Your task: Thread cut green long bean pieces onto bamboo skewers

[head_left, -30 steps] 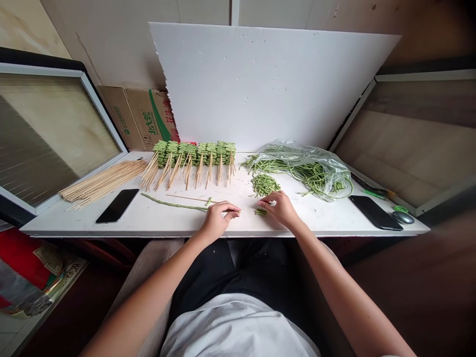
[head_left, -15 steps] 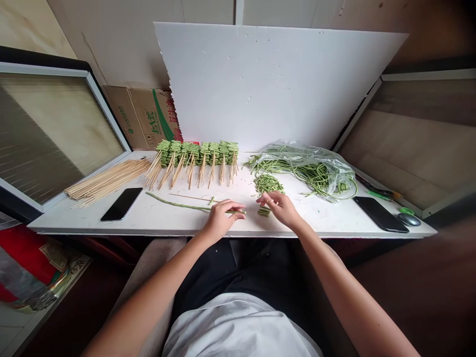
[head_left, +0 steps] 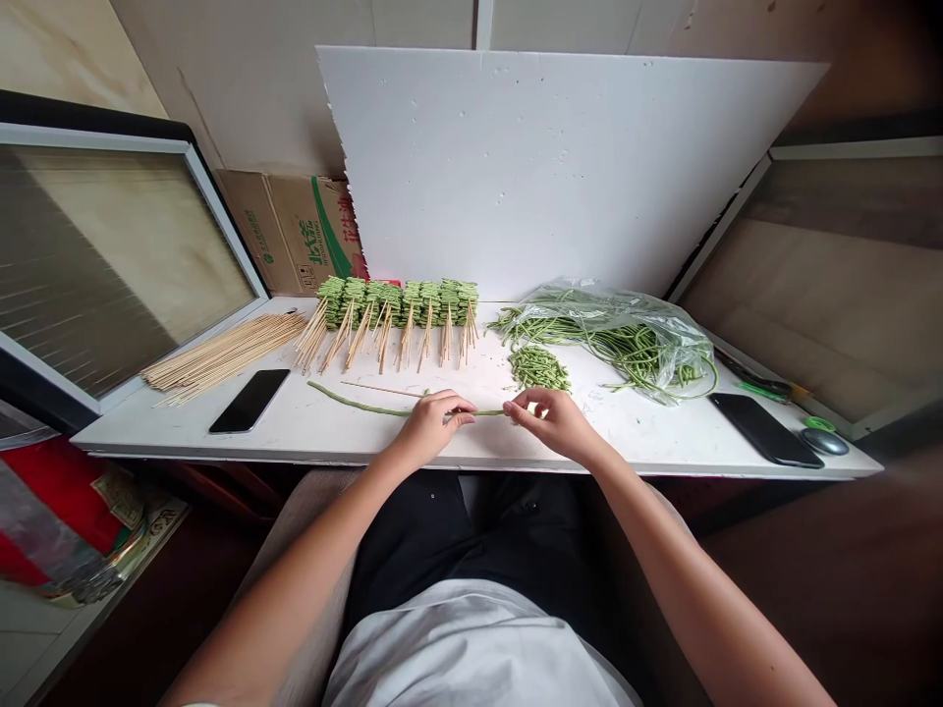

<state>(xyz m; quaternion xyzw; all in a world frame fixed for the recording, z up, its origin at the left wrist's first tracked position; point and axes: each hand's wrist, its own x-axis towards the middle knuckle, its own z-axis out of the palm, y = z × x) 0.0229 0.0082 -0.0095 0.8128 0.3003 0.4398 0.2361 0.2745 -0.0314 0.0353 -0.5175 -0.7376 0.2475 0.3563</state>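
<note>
Fingers point(head_left: 466, 406) of the left hand point(head_left: 433, 430) pinch a long bean point(head_left: 488, 412) just above the tabletop point(head_left: 626, 437), and those of the right hand point(head_left: 554, 424) grip its right end; its other end curves away leftward. Just behind that stretch lies a skewer point(head_left: 383, 389). Cut beans point(head_left: 537, 368) are heaped beyond the right hand, near a bag point(head_left: 589, 299) of whole ones. Farther left, filled skewers point(head_left: 398, 302) stand in a row beside bare sticks point(head_left: 225, 353).

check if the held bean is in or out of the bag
Out: the bean runs from right hand through left hand, clear of the bag.
</note>
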